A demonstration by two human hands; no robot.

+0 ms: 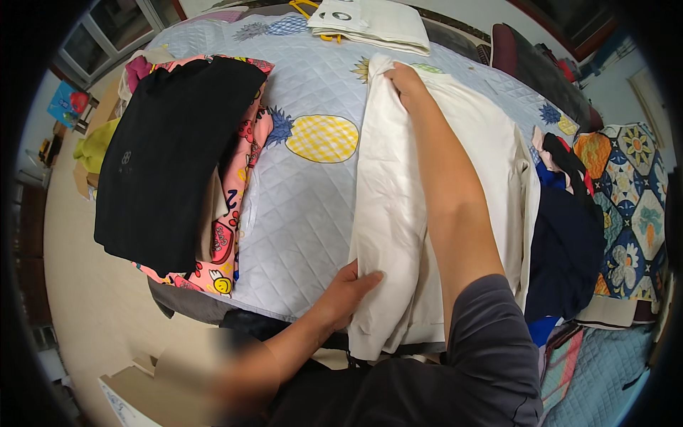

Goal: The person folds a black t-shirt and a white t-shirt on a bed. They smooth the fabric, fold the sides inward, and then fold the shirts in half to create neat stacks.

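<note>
A white long-sleeved garment (480, 123) lies spread on a light blue quilted cover (304, 229) printed with pineapples. Its left part, a sleeve, is laid lengthwise over the body. At the far end, my right hand (408, 85) grips the fabric near the shoulder. My left hand (352, 293) holds the sleeve's left edge near its lower end, thumb on top and fingers beneath. My right forearm crosses above the garment and hides part of it.
Folded black clothing (171, 149) rests on a pink patterned item (227, 229) at left. Folded white fabric (395, 26) and a yellow hanger (304, 6) are at the far edge. Dark blue clothing (560, 256) lies right, beside a patterned cushion (621, 208). A cardboard box (155, 397) stands lower left.
</note>
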